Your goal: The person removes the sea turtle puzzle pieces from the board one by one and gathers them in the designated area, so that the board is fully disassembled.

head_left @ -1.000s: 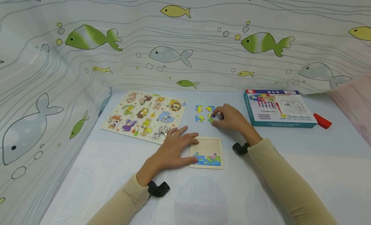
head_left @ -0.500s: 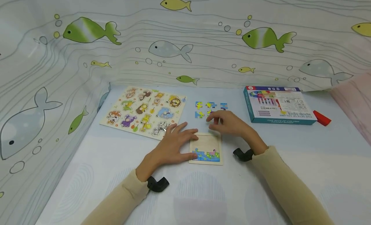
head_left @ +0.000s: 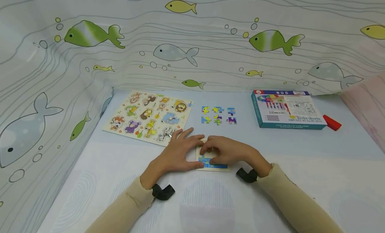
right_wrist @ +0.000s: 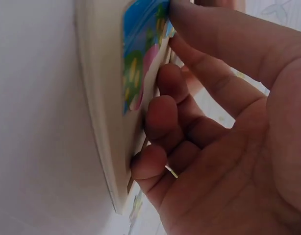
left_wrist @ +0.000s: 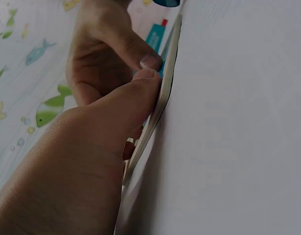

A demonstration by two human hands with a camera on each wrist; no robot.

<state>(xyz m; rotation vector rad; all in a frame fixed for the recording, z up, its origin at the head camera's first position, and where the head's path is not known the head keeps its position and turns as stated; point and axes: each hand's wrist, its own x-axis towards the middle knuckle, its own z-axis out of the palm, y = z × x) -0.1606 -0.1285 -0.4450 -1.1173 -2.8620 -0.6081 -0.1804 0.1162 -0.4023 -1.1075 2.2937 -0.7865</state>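
Observation:
A small wooden puzzle tray (head_left: 222, 170) lies in front of me, a row of blue jigsaw pieces along its near side. My left hand (head_left: 177, 154) rests at the tray's left side, fingers spread, thumb at the near left corner. Over the tray, my right hand (head_left: 227, 150) curls its fingers, with index finger and thumb at a blue puzzle piece (head_left: 205, 160) on the left of that row. The right wrist view shows the green, pink and blue printed pieces (right_wrist: 136, 73) beside the curled fingers; the exact contact is partly hidden. Several loose puzzle pieces (head_left: 231, 120) lie beyond the tray in two rows.
An animal picture board (head_left: 144, 134) lies at the left, its near corner by my left fingertips. A flat teal-edged box (head_left: 290, 111) sits at the back right, with a red object (head_left: 332, 123) beside it. Fish-printed sheeting (head_left: 180, 29) rises behind the table.
My right hand has moved from the loose pieces toward me and onto the pieces in the tray. Both loose rows now show fully. My left hand has stayed at the tray.

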